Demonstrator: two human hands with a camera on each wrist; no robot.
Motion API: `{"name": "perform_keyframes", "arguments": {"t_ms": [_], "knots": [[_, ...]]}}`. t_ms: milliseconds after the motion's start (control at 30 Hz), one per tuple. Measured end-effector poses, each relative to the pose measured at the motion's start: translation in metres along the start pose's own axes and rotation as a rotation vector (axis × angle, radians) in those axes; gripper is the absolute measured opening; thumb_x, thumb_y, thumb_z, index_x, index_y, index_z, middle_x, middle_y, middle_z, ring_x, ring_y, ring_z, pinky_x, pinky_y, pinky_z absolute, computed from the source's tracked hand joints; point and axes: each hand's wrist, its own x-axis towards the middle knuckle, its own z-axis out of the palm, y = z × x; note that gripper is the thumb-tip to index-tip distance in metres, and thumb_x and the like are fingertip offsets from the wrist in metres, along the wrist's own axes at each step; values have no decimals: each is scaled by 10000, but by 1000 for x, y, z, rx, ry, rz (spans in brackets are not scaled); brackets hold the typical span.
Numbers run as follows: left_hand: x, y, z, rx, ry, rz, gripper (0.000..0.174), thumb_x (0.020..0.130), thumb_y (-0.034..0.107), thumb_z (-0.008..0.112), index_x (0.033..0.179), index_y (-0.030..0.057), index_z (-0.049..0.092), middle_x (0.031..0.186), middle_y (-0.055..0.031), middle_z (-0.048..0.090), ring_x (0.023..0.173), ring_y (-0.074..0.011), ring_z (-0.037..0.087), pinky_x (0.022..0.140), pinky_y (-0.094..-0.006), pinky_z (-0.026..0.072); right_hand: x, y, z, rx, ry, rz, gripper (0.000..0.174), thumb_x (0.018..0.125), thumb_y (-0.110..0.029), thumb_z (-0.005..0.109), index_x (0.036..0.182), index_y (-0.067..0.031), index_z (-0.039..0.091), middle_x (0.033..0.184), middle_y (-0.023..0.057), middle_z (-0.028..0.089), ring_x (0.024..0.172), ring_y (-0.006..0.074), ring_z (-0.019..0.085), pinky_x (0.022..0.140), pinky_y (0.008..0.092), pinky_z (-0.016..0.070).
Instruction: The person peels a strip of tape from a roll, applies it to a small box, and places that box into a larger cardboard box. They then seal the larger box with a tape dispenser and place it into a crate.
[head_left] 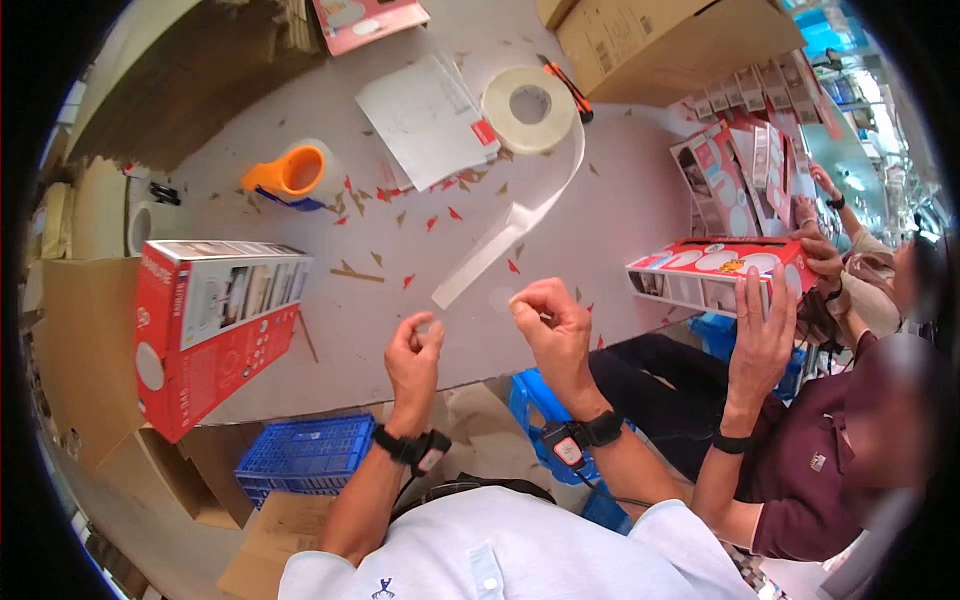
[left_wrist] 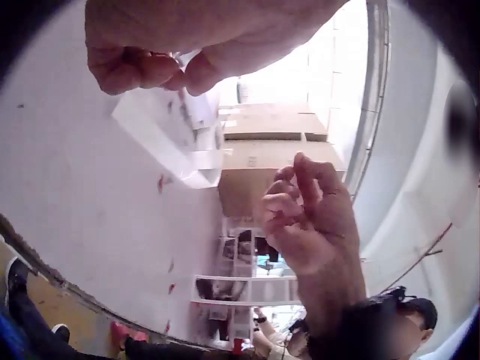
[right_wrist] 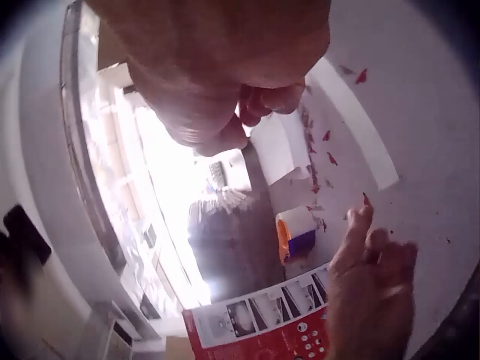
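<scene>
My right hand (head_left: pixel 555 330) is raised over the table's near edge, thumb and index fingertips pinched together. A faint clear round sticker (head_left: pixel 501 298) shows right at those fingertips. To its left, my left hand (head_left: pixel 413 362) hovers with loosely curled fingers and nothing visible in them. In the right wrist view the left hand (right_wrist: pixel 371 289) has its index finger partly extended. Ahead of both hands lies a white strip (head_left: pixel 485 260), unwound from a wide roll (head_left: pixel 530 108). A red-and-white printed box (head_left: pixel 215 330) stands left of the left hand.
An orange tape dispenser (head_left: pixel 298 170), white papers (head_left: pixel 425 120) and a cutter knife (head_left: pixel 566 85) lie among red and brown scraps. Cardboard boxes (head_left: pixel 670 45) stand at the back. On the right, another person's hand (head_left: pixel 762 335) touches a similar red box (head_left: pixel 715 262). A blue crate (head_left: pixel 305 455) sits below.
</scene>
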Motion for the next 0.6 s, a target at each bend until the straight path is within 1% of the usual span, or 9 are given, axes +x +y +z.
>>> {"name": "perform_keyframes", "arguments": {"t_ms": [100, 133, 200, 233, 267, 367, 433, 533, 600], "knots": [[-37, 74, -23, -243, -178, 49, 124, 984, 142, 684, 1011, 21, 689, 644, 57, 516, 524, -45, 430, 495, -235, 357, 4, -40, 8, -143, -56, -312, 99, 806, 43, 711, 868, -34, 716, 879, 19, 615, 659, 48, 540, 536, 238, 440], [-44, 94, -31, -280, -256, 89, 169, 1008, 181, 659, 992, 15, 686, 651, 36, 536, 545, -61, 463, 521, -231, 382, 6, -53, 9, -216, -74, -428, 172, 751, 79, 722, 874, -40, 714, 874, 36, 618, 636, 97, 570, 539, 257, 475], [-57, 133, -45, -366, -397, 32, 275, 1038, 265, 609, 975, 9, 685, 658, 12, 555, 558, -78, 487, 534, -232, 399, 11, -76, 14, -284, -101, -675, 201, 721, 79, 730, 874, -49, 709, 874, 44, 619, 620, 143, 581, 540, 267, 487], [-62, 147, -52, -408, -469, 0, 329, 1053, 307, 584, 966, 6, 684, 662, 0, 564, 564, -86, 499, 541, -232, 407, 13, -88, 15, -319, -113, -795, 216, 706, 79, 734, 873, -53, 706, 875, 49, 619, 612, 165, 587, 540, 272, 493], [-66, 157, -57, -432, -504, -26, 376, 1060, 345, 557, 963, 4, 684, 665, -9, 570, 569, -92, 506, 547, -236, 415, 17, -101, 15, -385, -141, -959, 249, 662, 57, 755, 877, -57, 699, 870, 47, 609, 624, 197, 603, 538, 284, 513], [-74, 173, -74, -510, -601, -109, 490, 1074, 435, 491, 957, 0, 684, 672, -28, 583, 577, -106, 523, 561, -250, 437, 20, -125, 25, -407, -216, -1214, 247, 656, 29, 770, 879, -47, 698, 865, 37, 599, 657, 188, 611, 529, 286, 518], [-76, 175, -84, -574, -661, -173, 528, 1074, 465, 467, 957, -1, 686, 678, -32, 585, 577, -111, 525, 566, -263, 447, 22, -139, 30, -423, -310, -1311, 238, 664, 0, 781, 881, -45, 696, 881, 28, 584, 668, 166, 603, 528, 283, 527], [-84, 184, -93, -664, -654, -238, 413, 1057, 373, 540, 953, 2, 690, 675, -24, 591, 575, -106, 522, 561, -268, 452, 24, -152, 37, -431, -440, -1411, 194, 690, -32, 769, 862, -53, 681, 901, 24, 575, 675, 137, 594, 531, 276, 530], [-83, 180, -99, -630, -599, -219, 313, 1030, 292, 595, 944, 8, 693, 671, -15, 592, 568, -100, 518, 561, -270, 458, 23, -160, 45, -444, -492, -1467, 187, 690, -26, 764, 854, -53, 678, 897, 24, 575, 690, 137, 601, 537, 276, 531]]}}
